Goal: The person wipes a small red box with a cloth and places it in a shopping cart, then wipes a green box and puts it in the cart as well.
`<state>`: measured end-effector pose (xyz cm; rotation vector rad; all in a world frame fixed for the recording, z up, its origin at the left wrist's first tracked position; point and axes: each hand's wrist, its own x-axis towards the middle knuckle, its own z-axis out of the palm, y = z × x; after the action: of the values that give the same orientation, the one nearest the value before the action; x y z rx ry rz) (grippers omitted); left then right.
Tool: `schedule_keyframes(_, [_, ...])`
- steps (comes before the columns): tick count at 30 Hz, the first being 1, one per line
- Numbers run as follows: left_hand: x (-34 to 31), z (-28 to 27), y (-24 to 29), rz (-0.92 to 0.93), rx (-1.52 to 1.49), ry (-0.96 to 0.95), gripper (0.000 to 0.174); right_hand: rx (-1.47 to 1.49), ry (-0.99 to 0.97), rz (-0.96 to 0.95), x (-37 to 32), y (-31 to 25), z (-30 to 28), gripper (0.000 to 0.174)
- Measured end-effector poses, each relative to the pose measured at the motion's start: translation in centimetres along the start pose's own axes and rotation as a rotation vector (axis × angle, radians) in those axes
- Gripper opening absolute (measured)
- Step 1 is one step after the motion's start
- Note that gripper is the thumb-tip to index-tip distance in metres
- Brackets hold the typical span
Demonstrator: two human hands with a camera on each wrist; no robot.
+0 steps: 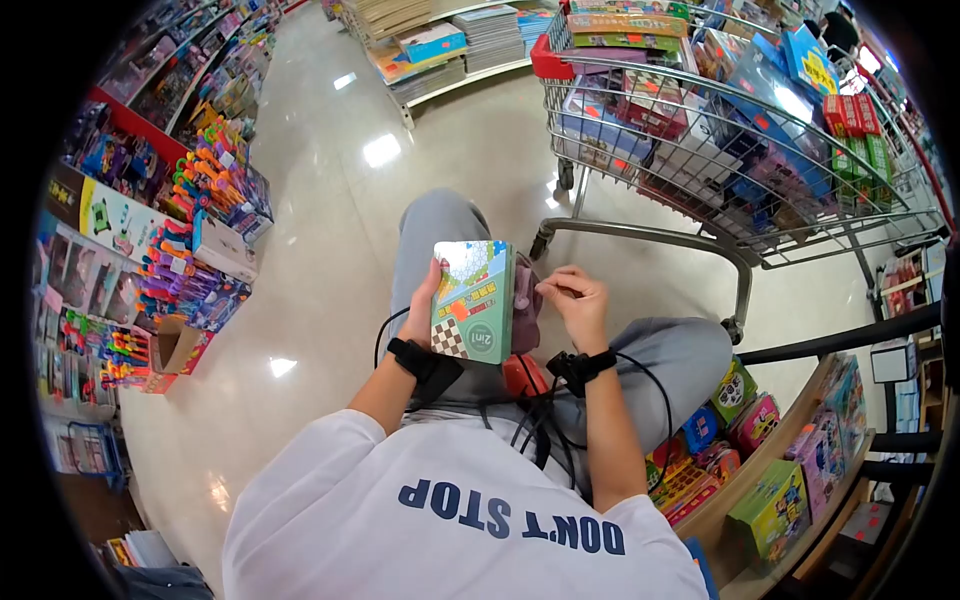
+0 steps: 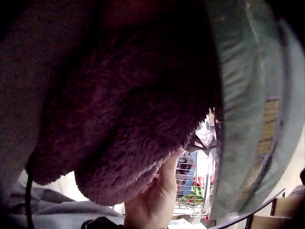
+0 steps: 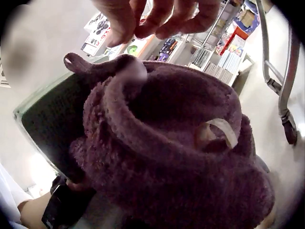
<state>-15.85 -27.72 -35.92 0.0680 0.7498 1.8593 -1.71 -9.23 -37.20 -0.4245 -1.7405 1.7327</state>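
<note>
My left hand (image 1: 419, 312) grips a green "2in1" board game box (image 1: 472, 300) by its side, over my lap. The lid shows a checkered board and a small orange sticker. Beside and partly behind the box is a fuzzy purple pouch (image 3: 176, 176), its mouth gaping in the right wrist view. A pale loop (image 3: 221, 131) shows inside the opening. Over the pouch's rim hovers my right hand (image 1: 580, 305), fingers curled and thumb near the fingertips, nothing visible between them. In the left wrist view the pouch (image 2: 119, 119) covers much of the frame.
A shopping cart (image 1: 690, 130) loaded with boxes stands ahead on the right. Toy shelves (image 1: 150, 220) line the left, and a low shelf with stacked books (image 1: 490, 40) is ahead. Boxed toys (image 1: 770, 515) sit close on the right. Black cables (image 1: 545, 425) run across my lap.
</note>
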Motion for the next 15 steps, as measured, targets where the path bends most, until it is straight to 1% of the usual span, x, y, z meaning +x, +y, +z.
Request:
schedule_keyframes(2, [0.0, 0.5, 0.0, 0.010, -0.009, -0.020, 0.071, 0.033, 0.006, 0.024, 0.2, 0.3, 0.1, 0.008])
schedule_keyframes(4, [-0.8, 2.6, 0.3, 0.011, -0.012, -0.056, 0.071, 0.040, 0.008, 0.053, 0.2, 0.5, 0.1, 0.006])
schedule_keyframes(7, [-1.3, 4.6, 0.5, -0.010, -0.030, -0.178, 0.073, -0.051, -0.107, 0.096, 0.3, 0.9, 0.0, 0.016])
schedule_keyframes(10, [-0.4, 1.9, 0.1, -0.002, 0.013, -0.105, 0.074, -0.006, -0.127, 0.126, 0.0, 0.3, 1.1, 0.034])
schedule_keyframes(13, [0.6, -0.6, -0.2, -0.008, 0.012, -0.027, 0.075, -0.129, -0.304, 0.148, 0.0, 1.2, 0.9, 0.055])
schedule_keyframes(15, [0.3, -0.3, 0.0, -0.025, 0.041, -0.007, 0.075, -0.090, -0.347, 0.170, -0.4, 0.9, 1.2, 0.056])
